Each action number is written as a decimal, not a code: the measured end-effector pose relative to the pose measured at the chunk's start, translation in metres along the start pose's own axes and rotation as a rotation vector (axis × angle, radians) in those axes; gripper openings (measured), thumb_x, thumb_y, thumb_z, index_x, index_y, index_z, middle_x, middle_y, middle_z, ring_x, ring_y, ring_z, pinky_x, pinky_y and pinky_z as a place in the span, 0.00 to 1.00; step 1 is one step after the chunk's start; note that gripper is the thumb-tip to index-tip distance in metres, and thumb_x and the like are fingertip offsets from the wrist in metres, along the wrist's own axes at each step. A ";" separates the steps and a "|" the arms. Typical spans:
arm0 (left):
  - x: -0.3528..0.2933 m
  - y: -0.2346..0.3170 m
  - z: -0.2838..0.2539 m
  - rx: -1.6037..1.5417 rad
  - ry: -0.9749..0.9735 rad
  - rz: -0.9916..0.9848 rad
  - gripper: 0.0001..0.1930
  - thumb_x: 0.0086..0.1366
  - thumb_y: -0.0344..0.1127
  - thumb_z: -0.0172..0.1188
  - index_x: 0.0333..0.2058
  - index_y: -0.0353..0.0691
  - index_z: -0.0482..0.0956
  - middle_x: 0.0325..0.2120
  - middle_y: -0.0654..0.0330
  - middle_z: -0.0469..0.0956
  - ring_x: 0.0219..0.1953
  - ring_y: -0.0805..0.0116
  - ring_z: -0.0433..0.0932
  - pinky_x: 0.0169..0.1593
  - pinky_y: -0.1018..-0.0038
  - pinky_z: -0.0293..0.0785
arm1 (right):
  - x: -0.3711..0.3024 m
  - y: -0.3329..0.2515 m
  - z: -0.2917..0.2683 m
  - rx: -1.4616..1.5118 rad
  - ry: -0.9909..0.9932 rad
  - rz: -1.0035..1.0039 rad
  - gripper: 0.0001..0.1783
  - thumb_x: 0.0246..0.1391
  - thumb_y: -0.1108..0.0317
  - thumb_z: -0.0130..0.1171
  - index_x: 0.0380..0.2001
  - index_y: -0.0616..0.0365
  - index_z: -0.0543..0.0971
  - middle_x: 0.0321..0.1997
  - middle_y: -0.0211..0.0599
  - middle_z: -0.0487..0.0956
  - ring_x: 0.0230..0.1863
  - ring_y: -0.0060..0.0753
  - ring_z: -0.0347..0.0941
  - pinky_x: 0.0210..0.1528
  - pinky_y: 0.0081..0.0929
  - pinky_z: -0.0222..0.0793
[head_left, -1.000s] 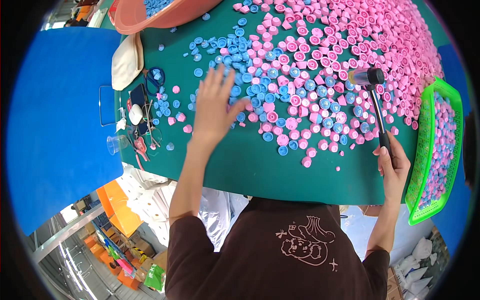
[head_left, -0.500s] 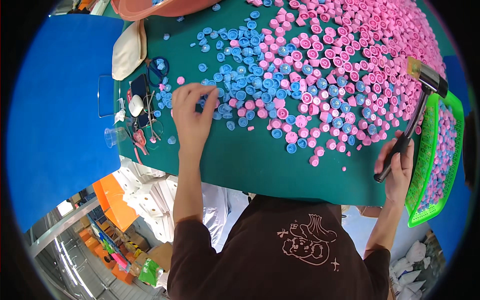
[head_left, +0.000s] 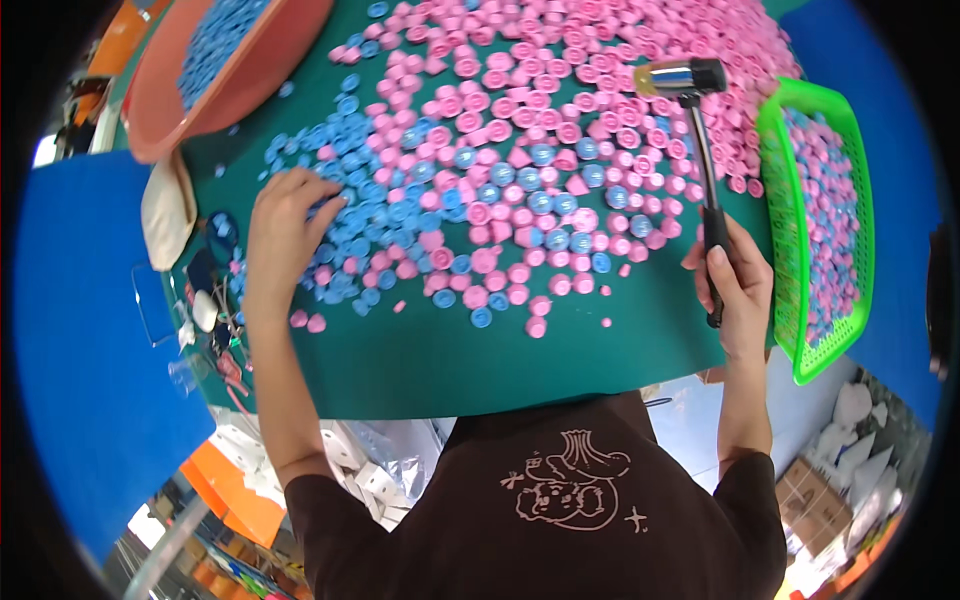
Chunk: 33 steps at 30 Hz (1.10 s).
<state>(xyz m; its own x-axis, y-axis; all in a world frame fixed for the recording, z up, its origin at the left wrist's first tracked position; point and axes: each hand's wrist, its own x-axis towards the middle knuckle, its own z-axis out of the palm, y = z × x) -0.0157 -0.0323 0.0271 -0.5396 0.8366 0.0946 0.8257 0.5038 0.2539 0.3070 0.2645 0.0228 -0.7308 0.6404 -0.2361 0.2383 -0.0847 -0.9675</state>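
My right hand (head_left: 738, 285) grips the black handle of a mallet (head_left: 706, 150) near its lower end. The mallet stands roughly upright above the pile, its metal head tipped with a yellowish face. At the left part of the pile, my left hand (head_left: 280, 235) reaches among small blue plastic caps (head_left: 360, 215), thumb and fingertips drawn together. Whatever lies between those fingertips is too small to make out. Pink cup-shaped plastic pieces (head_left: 560, 70) spread across the middle and far right. Some pink pieces near the middle have blue caps (head_left: 540, 203) on them.
A green basket (head_left: 785, 240) of mixed pink and blue pieces stands at the right. An orange-red basin (head_left: 290, 60) holding blue pieces sits far left. Beside it lie a cream cloth pouch (head_left: 167, 212), a white case (head_left: 205, 311) and a clear cup (head_left: 186, 376) on the green table (head_left: 420, 370).
The view has shifted, bringing more of the basin and basket into sight. My right hand still holds the mallet, now more upright. My left hand's fingers stay among the blue caps.
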 end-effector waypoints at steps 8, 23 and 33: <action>0.009 -0.004 0.002 -0.141 -0.069 -0.048 0.07 0.53 0.27 0.67 0.33 0.34 0.83 0.30 0.58 0.78 0.33 0.60 0.76 0.37 0.69 0.72 | 0.008 0.007 -0.005 0.008 -0.033 -0.068 0.26 0.64 0.64 0.53 0.61 0.66 0.66 0.36 0.39 0.77 0.23 0.15 0.66 0.23 0.12 0.61; 0.014 0.000 0.002 -0.196 0.038 -0.153 0.11 0.52 0.29 0.70 0.35 0.36 0.82 0.30 0.59 0.79 0.32 0.66 0.78 0.33 0.73 0.72 | 0.013 0.008 -0.003 -0.128 -0.068 -0.033 0.27 0.63 0.67 0.53 0.63 0.65 0.64 0.39 0.37 0.78 0.25 0.13 0.66 0.23 0.11 0.61; 0.067 0.052 0.033 -0.297 0.138 0.123 0.11 0.50 0.29 0.70 0.33 0.35 0.80 0.26 0.59 0.78 0.30 0.63 0.76 0.34 0.69 0.73 | 0.032 -0.008 0.020 -0.318 -0.181 -0.122 0.26 0.59 0.71 0.59 0.61 0.60 0.71 0.36 0.30 0.80 0.26 0.09 0.63 0.25 0.09 0.55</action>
<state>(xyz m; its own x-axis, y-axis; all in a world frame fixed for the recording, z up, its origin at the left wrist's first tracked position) -0.0035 0.0572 0.0148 -0.4725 0.8402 0.2659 0.8129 0.2990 0.4999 0.2689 0.2710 0.0214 -0.8603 0.4837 -0.1609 0.3085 0.2428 -0.9197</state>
